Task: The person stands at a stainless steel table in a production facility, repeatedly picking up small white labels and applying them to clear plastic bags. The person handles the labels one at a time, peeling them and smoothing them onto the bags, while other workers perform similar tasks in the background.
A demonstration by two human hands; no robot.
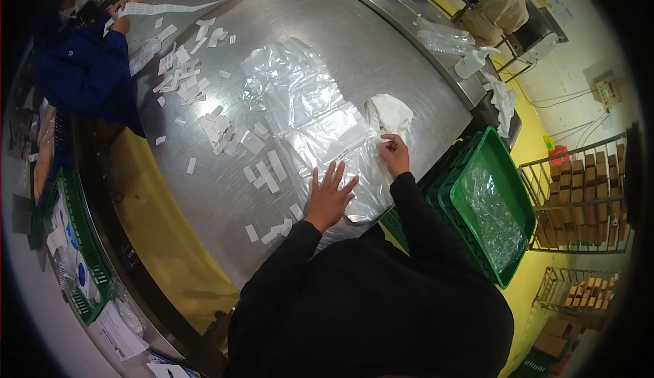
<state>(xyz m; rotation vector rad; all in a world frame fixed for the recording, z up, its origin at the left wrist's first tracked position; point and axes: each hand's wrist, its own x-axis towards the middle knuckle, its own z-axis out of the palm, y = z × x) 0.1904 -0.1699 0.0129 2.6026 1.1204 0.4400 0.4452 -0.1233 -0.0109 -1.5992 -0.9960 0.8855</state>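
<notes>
A stack of clear plastic bags (320,122) lies across the steel table in front of me. My left hand (328,199) rests flat on the near part of the stack, fingers spread. At the right edge of the bags, my right hand (395,156) is closed in a pinch; what its fingertips hold is too small to make out. Just beyond that hand sits a crumpled white cloth (388,114). Loose white labels (253,142) are scattered left of the bags, some single and some in short strips.
Stacked green crates (507,146), the top one holding clear plastic, stand at my right. Across the table's left corner, a person in blue (92,71) holds a long label strip (177,9). A white bottle (469,65) and racks of brown blocks (579,194) are farther right.
</notes>
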